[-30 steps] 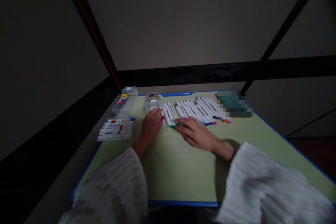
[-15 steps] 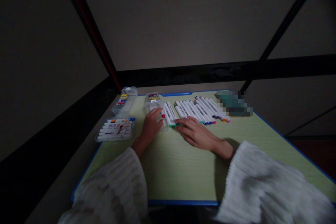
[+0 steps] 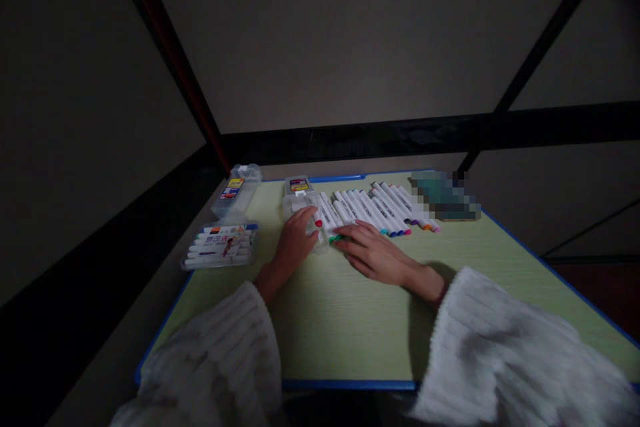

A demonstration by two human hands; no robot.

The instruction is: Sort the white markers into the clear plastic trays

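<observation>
My left hand (image 3: 295, 240) is curled over the side of an open clear plastic marker case (image 3: 321, 248), seemingly gripping it. A white marker with a red tip (image 3: 319, 221) lies at its fingertips; whether the fingers pinch it too is hard to tell. Right beside the case begins a row of white markers (image 3: 367, 210) with coloured ends towards me. My right hand (image 3: 370, 250) lies with its fingers stretched out at the near ends of the row's left part, touching the green-tipped markers and hiding some ends.
At the left, a closed case full of markers (image 3: 220, 247) lies in front of another clear case (image 3: 237, 193). A blurred-out flat object (image 3: 445, 199) is at the right. The pale green table (image 3: 345, 333) has a blue edge, and a wall stands behind it.
My left hand, the open case and the red-tipped marker have shifted slightly right, up against the row. The leftmost markers have closed in on the others. My right hand has hardly moved.
</observation>
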